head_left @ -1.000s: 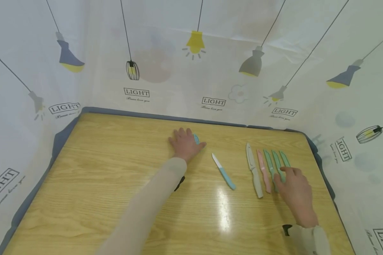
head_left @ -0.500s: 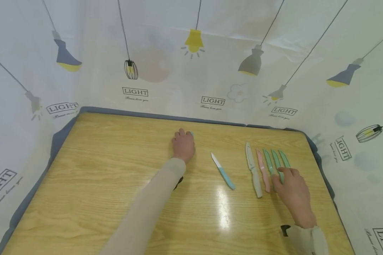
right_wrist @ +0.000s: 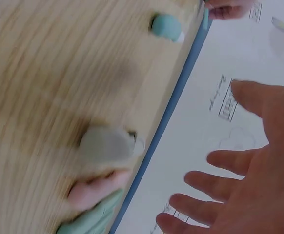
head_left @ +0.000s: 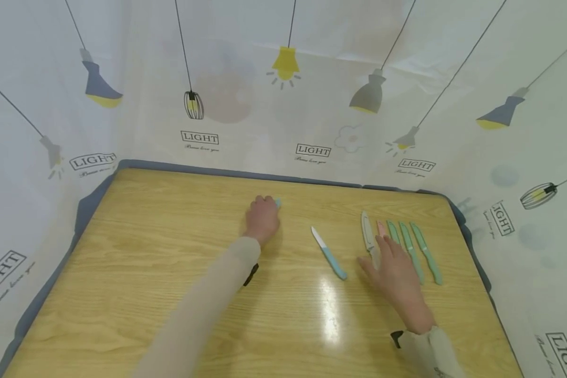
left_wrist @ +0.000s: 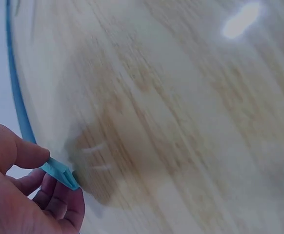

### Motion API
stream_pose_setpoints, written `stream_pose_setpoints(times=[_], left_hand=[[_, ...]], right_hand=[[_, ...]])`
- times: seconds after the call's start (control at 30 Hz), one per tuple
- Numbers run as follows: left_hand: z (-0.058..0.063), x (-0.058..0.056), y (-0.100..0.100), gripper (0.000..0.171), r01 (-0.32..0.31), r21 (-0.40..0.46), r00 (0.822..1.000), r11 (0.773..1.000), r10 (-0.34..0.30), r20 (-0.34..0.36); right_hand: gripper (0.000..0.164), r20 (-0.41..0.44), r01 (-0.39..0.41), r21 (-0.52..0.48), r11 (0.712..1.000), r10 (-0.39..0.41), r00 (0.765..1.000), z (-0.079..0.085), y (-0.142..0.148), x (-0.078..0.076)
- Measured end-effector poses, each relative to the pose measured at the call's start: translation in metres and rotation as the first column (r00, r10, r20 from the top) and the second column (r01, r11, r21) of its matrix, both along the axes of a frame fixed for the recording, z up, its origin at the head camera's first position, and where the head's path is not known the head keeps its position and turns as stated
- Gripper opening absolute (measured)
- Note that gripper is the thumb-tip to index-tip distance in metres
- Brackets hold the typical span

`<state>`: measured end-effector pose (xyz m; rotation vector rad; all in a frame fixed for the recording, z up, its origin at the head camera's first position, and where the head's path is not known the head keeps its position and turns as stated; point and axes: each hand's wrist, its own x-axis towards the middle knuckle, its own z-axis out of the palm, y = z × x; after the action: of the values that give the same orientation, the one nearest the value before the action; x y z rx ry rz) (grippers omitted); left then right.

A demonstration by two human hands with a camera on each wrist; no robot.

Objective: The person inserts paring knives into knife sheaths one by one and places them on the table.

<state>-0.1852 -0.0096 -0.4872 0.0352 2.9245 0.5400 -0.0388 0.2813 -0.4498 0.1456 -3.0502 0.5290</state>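
My left hand [head_left: 262, 218] pinches a light blue knife sheath [left_wrist: 60, 173] between thumb and fingers near the table's far edge; in the left wrist view its slot-like open end shows. Right of that hand lies an uncovered paring knife [head_left: 332, 258] with a blue handle and pale blade. My right hand [head_left: 396, 273] hovers with fingers spread above the row of sheathed knives. Below it are a cream knife [head_left: 367, 231] and a pink knife [head_left: 381, 228], both partly hidden, and several green knives [head_left: 427, 254]. Nothing is held in the right hand.
The wood-grain table [head_left: 160, 252] has a grey-blue edge strip [head_left: 217, 172]. Behind and beside it hangs a white sheet [head_left: 264, 121] printed with lamps. A light reflection lies on the table near the middle.
My left hand has gone from lying spread over the sheath to pinching it, shifting slightly left. My right hand has moved left from the green knives to over the cream and pink ones.
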Motion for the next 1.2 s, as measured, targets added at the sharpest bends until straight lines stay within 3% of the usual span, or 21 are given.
stream_pose_setpoints(times=[0.2, 0.37, 0.63, 0.93, 1.03, 1.2], left_hand=[[0.005, 0.008, -0.018, 0.034, -0.034, 0.167, 0.999, 0.985, 0.041, -0.036], [0.007, 0.015, -0.036, 0.034, -0.087, 0.353, 0.996, 0.931, 0.092, 0.003], [0.009, 0.024, -0.05, 0.035, -0.2, 0.496, 0.975, 0.845, 0.221, 0.016], [0.019, 0.032, -0.05, 0.033, -0.233, 0.625, 0.963, 0.745, 0.266, 0.041], [0.02, 0.035, -0.049, 0.032, -0.23, 0.661, 0.96, 0.714, 0.276, 0.035], [0.019, 0.043, -0.051, 0.034, -0.236, 0.731, 0.952, 0.64, 0.303, 0.043]], right_hand=[[0.105, 0.05, -0.075, 0.044, 0.996, 0.073, 0.996, -0.009, -0.029, -0.012], [0.108, 0.118, -0.126, 0.047, 0.991, 0.119, 0.986, -0.022, -0.049, -0.019], [0.081, 0.107, -0.162, 0.07, 0.984, 0.154, 0.982, -0.037, -0.063, -0.025], [0.024, -0.008, -0.129, 0.014, 0.991, 0.129, 0.992, -0.041, -0.067, -0.025], [0.018, -0.012, -0.121, 0.011, 0.993, 0.121, 0.993, -0.041, -0.068, -0.024], [0.017, 0.028, -0.108, -0.001, 0.994, 0.108, 0.994, -0.038, -0.069, -0.024]])
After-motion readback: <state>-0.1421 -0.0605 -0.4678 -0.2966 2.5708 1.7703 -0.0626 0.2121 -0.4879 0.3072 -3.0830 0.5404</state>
